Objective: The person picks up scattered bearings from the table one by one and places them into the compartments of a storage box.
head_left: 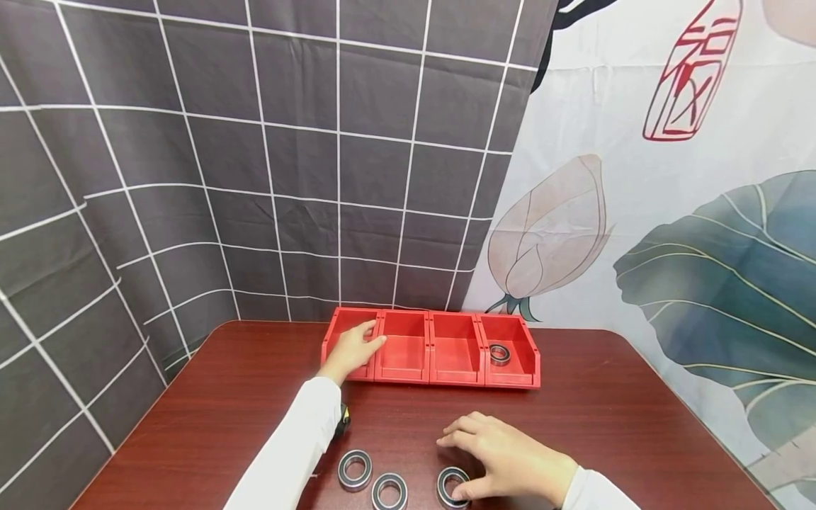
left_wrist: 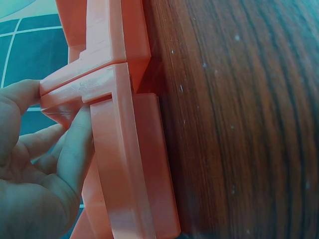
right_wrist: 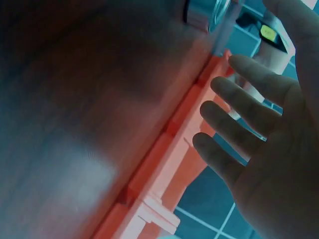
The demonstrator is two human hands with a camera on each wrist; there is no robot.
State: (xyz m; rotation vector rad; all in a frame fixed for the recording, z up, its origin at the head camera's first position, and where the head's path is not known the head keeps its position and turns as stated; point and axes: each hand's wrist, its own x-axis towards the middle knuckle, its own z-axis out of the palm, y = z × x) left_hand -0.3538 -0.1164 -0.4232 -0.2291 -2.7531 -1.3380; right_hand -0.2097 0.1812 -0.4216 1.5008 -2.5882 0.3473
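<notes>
Right bearing (head_left: 442, 486): flat on the worktop (head_left: 255, 425), partly hidden by the right thumb; whether they touch, I cannot tell.
Middle bearing (head_left: 376, 491) and left bearing (head_left: 342, 470): flat, near each other, in easy reach.
Right hand (head_left: 500, 453): fingers loosely spread, gripping nothing; a sure hold probably wants thumb and fingertips on opposite sides of the outer ring, not pressing across the hole.
Left hand (head_left: 353, 348): well apart from the right one, finger and thumb pinching the divider (left_wrist: 99, 82) beside the leftmost compartment; a light, level pinch should steady the row without tipping it.
Row of red bins (head_left: 401, 358): four compartments side by side at the worktop's far side, best held square.
Binned bearing (head_left: 500, 362): inside the rightmost compartment, by its left wall.
</notes>
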